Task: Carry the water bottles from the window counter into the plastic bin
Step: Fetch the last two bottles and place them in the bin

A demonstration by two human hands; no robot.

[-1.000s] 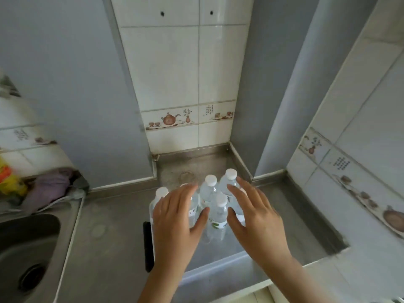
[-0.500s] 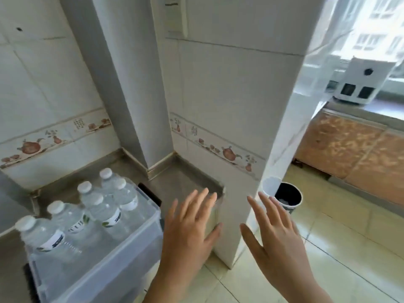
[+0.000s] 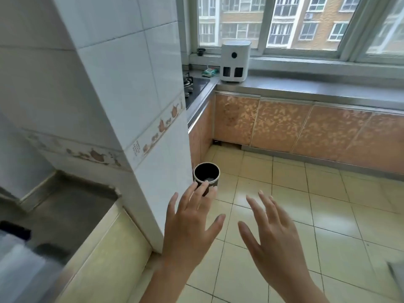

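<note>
My left hand [image 3: 192, 224] and my right hand [image 3: 275, 235] are both held out in front of me over the tiled floor, fingers spread, holding nothing. Only a blurred corner of the clear plastic bin [image 3: 19, 265] shows at the bottom left, on the steel counter; the bottles inside it are out of view. The window counter [image 3: 306, 86] runs along the far wall under the window. No water bottle is visible on the part of it that I see.
A white tiled pillar [image 3: 140, 106] stands between the bin's counter and the window side. A small black waste bin [image 3: 206, 174] sits on the floor at its foot. A white appliance [image 3: 235, 60] and a gas hob [image 3: 194, 84] are at the counter's left end.
My view has swung right, from the bin full of bottles to the floor and window counter. Both hands have left the bottles and stay open and empty.
</note>
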